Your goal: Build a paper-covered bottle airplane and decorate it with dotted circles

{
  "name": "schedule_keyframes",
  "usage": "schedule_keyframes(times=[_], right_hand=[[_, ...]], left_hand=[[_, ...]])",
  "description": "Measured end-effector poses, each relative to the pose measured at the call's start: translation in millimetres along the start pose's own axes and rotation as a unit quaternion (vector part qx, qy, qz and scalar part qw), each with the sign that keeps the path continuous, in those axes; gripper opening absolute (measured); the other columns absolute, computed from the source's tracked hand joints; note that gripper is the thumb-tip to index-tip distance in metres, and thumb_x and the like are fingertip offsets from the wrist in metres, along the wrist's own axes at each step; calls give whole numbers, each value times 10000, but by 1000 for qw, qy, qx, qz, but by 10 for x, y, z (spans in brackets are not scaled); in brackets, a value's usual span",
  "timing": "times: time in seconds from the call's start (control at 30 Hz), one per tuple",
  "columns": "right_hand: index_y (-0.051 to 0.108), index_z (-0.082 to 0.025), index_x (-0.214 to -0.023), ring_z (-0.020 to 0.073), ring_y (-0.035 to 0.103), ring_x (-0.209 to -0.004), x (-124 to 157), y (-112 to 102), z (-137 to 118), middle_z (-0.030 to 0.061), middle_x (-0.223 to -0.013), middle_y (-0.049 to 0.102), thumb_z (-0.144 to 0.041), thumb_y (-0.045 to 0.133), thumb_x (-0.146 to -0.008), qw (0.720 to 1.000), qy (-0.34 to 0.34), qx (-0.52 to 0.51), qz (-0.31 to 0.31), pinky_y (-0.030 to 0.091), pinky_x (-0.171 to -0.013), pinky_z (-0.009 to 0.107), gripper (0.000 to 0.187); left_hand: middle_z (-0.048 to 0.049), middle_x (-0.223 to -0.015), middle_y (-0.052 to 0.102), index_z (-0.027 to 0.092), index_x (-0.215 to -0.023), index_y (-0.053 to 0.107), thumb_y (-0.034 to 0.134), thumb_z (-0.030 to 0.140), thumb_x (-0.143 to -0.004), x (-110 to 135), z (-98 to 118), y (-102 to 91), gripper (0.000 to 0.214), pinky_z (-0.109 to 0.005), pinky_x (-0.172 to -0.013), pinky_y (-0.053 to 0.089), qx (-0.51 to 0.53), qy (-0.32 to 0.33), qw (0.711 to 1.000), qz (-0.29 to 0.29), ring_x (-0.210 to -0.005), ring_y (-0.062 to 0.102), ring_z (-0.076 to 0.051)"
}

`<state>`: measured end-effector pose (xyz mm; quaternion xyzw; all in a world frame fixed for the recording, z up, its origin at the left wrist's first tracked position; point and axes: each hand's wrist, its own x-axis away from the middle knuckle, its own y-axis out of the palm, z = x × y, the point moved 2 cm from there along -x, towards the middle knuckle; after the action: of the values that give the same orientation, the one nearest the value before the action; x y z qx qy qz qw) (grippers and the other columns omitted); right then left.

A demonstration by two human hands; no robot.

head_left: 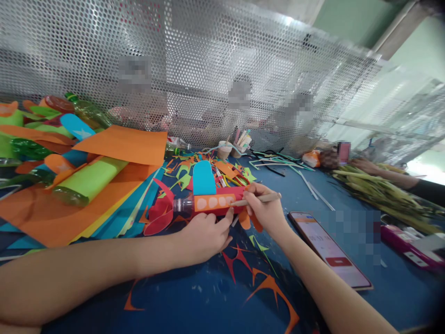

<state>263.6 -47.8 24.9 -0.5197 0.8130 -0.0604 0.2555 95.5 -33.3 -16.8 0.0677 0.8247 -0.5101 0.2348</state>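
A plastic bottle lies on its side, wrapped in red and orange paper, with a blue rounded paper piece and red paper at its neck end. Pale round dots run in a row along its orange strip. My left hand, fingers curled, holds the bottle from the near side. Pinched in my right hand is a beige marker pen, its tip at the right end of the row of dots. Orange paper tabs partly show beneath my right hand.
Paper-covered bottles and coloured sheets pile up at left. Cups of markers stand by the perforated metal screen. Paper scraps lie in front. A phone rests at right, near another person's arm and dried leaves.
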Motion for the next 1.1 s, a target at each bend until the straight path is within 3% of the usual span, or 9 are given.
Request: schedule_keyframes(times=[0.17, 0.47, 1.1], right_hand=[[416, -215, -508, 83, 378, -334, -3, -12, 6, -85, -331, 435, -184, 512, -718, 1000, 0, -9, 8, 294, -405, 210, 233], [419, -218, -507, 88, 379, -337, 2, -12, 8, -79, -336, 432, -197, 516, -713, 1000, 3, -13, 8, 292, -400, 215, 229], [421, -216, -512, 84, 370, -332, 8, -10, -3, -84, -330, 429, -184, 513, -712, 1000, 1, -8, 8, 291, -400, 210, 223]], left_hand=[[-177, -1300, 523, 100, -1227, 560, 354, 340, -949, 4, -1, 9, 421, -322, -434, 421, 2, 5, 1000, -13, -594, 577, -166], [-147, -1310, 524, 118, -1220, 569, 333, 333, -954, 10, -3, 3, 416, -319, -444, 419, -3, 6, 1000, -10, -603, 576, -165], [-183, -1289, 533, 92, -1190, 582, 376, 352, -945, -1, -5, -10, 412, -293, -464, 423, 3, 3, 1000, -20, -616, 591, -159]])
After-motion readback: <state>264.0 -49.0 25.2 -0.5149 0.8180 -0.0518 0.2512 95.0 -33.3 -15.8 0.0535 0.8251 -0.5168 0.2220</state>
